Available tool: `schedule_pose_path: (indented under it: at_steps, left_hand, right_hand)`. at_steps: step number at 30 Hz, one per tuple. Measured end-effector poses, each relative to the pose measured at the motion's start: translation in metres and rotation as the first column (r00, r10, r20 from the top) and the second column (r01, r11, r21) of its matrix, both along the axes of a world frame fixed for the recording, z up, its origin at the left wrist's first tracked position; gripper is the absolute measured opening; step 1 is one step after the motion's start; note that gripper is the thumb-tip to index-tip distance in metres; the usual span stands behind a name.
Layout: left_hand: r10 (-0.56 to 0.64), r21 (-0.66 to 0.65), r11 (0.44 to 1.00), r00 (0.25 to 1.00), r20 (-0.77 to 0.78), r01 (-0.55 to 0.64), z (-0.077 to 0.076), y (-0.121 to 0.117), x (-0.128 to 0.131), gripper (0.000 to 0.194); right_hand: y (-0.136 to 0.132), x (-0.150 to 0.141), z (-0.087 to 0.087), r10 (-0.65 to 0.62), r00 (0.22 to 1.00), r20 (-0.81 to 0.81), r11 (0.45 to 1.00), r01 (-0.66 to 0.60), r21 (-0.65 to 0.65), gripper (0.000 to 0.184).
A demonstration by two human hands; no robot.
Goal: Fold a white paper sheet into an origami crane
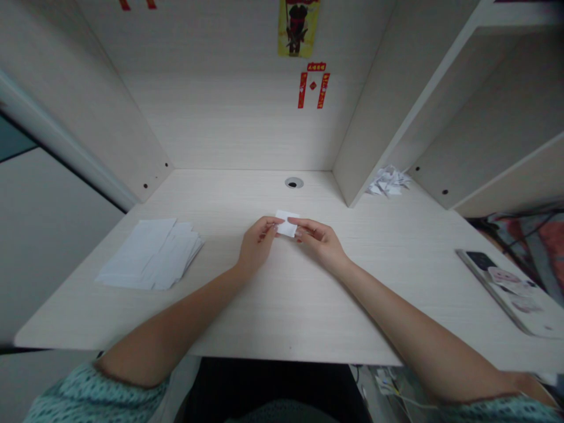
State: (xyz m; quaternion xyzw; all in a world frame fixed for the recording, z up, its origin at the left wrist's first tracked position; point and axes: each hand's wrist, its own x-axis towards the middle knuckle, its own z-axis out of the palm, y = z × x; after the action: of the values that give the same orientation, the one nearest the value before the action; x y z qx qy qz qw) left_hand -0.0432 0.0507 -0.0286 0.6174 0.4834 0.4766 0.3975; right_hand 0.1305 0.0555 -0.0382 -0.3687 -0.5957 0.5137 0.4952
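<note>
left hand and right hand pinch a small white paper between fingertips. stacked sheets at left seem unused; heaped paper pieces at right seem finished.

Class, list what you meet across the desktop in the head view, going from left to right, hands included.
Stack of white paper, left hand, small white paper piece, right hand, heap of paper scraps, phone.
</note>
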Motion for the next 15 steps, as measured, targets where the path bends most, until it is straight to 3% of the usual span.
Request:
schedule_pose_path:
  at_steps: [8,15]
  left_hand:
    - [-0.020,0.039,0.999,0.999,-0.040,0.021,-0.0025,-0.0004,-0.0007,0.025]
    - [-0.029,0.062,0.998,0.999,-0.023,0.030,0.0023,-0.0024,0.0003,0.026]
  right_hand:
    - [-0.0025,-0.0027,-0.0007,-0.142,0.973,0.181,0.982,0.115,0.153,0.020]
    - [-0.0016,-0.0022,0.0024,-0.262,0.960,0.102,0.963,0.254,0.086,0.018]
